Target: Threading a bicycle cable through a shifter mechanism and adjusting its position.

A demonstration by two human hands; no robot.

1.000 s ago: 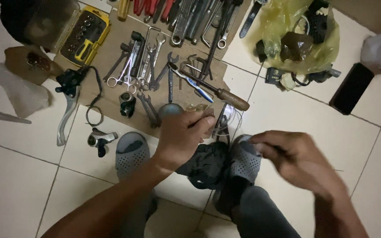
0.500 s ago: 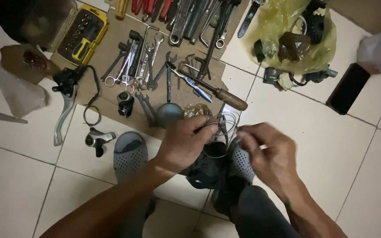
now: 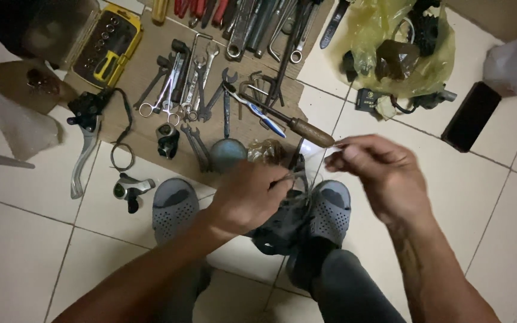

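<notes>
A pale tiled floor (image 3: 25, 239) carries everything, and across its upper middle lies a brown cardboard sheet (image 3: 145, 128) spread with hand tools. At top right a crumpled yellow plastic bag (image 3: 390, 36) holds dark metal parts, with a flat black rectangular object (image 3: 471, 116) beside it on the tiles. At top left sits a yellow and black bit-set case (image 3: 108, 43), lid open. Two grey perforated slippers (image 3: 175, 206) stand at the near edge of the cardboard. A row of wrenches (image 3: 195, 78) fills the sheet's centre, a wooden-handled tool (image 3: 297, 125) lies slantwise just right of them, and a silver brake lever (image 3: 84, 146) with a black clamp hangs off the sheet's left edge, a small shifter (image 3: 130, 190) below it. The left hand (image 3: 246, 197) is closed, fingers pinched together on a dark bundled part (image 3: 279, 230) between the slippers, partly hiding it. The right hand (image 3: 378, 173) is raised just to the right, fingertips pressed together on a thin wire (image 3: 324, 157) that runs down toward the left hand; the wire is too fine to trace fully.
</notes>
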